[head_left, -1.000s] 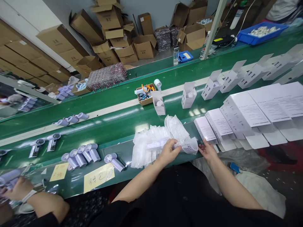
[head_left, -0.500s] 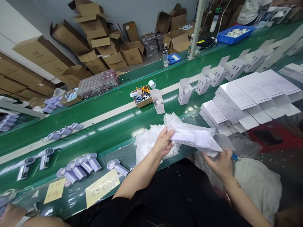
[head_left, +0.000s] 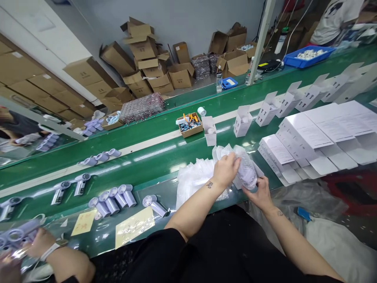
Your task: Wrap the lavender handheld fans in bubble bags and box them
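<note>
A bubble-wrap bag point(head_left: 246, 171) with something pale lilac inside is held slantwise above the bench edge. My left hand point(head_left: 226, 169) is closed on its upper part, fingers pinched together. White card panels of a box point(head_left: 259, 168) stick out beside and beneath the bag. My right hand point(head_left: 261, 194) is closed round the lower end, thumb on one side and fingers on the other; the bag partly hides its grip on the box. Just left of my hands lies a pile of empty bubble-wrap bags point(head_left: 191, 181).
Flat-topped white boxes point(head_left: 316, 125) are stacked at right, open white boxes point(head_left: 243, 121) along the green belt. A carton of small parts point(head_left: 191, 127) lies ahead. Lilac handheld devices point(head_left: 113, 199) and yellow notes point(head_left: 134, 227) are at left, near a co-worker's hand point(head_left: 43, 241).
The bag went from lying nearly level to steeply tilted. My left hand moved right, over its top, and my right hand came in closer. The view shifted left.
</note>
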The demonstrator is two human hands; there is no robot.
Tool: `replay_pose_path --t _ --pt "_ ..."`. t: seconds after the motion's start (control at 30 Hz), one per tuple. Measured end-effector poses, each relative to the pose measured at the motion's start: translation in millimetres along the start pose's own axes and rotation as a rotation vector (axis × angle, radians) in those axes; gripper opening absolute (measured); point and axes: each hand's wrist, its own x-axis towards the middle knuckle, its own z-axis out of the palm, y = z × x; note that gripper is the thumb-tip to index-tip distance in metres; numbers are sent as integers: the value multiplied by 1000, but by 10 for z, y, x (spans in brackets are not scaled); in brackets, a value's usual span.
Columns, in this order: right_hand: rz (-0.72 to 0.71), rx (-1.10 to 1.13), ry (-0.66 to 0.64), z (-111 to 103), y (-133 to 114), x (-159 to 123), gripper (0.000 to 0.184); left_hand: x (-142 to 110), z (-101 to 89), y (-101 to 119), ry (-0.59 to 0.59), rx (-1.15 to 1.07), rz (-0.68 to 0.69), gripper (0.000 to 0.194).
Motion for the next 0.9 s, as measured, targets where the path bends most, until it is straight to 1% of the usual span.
replay_pose_path --t 0.07,0.1,0.2,0.27,0.37,0.4,0.43,0.5,0.53,0.57,0.63,0.7,0.73,0.8,0.87,0.9 --pt "6 33 -19 10 11 22 50 -13 21 -30 74 17 -51 25" --pt "12 54 -38 10 25 32 50 -31 23 -37 122 33 -40 25" --pt "44 137 -102 -17 103 48 51 -57 -20 -3 233 72 93 27" --pt "79 213 -150 -56 165 56 52 -19 -79 48 280 74 136 27" --pt "122 292 -188 -107 225 90 53 50 -166 135 311 68 85 27" --pt "131 310 -197 -115 236 106 52 50 -185 166 287 65 98 27" --pt "138 326 -205 -118 246 124 51 32 -193 198 240 61 138 27" --pt "170 363 -205 -117 266 156 52 -38 -175 254 107 52 261 27" --pt "199 379 -197 -115 277 169 54 -79 -147 272 48 54 294 27" --pt "232 391 -188 -114 287 181 56 -113 -110 280 -3 67 289 28" --pt "258 400 -203 -113 290 201 59 -149 -18 274 -73 130 190 29" --pt "213 397 -254 -113 262 217 58 -150 73 259 -130 218 89 29" --pt "186 397 -271 -111 240 223 58 -148 116 258 -158 252 85 29" --pt "176 396 -279 -107 199 225 59 -161 196 278 -210 267 159 28" --pt "221 387 -289 -103 188 212 61 -202 280 312 -274 218 270 28" --pt "243 375 -304 -101 198 202 62 -228 324 328 -308 186 293 29"
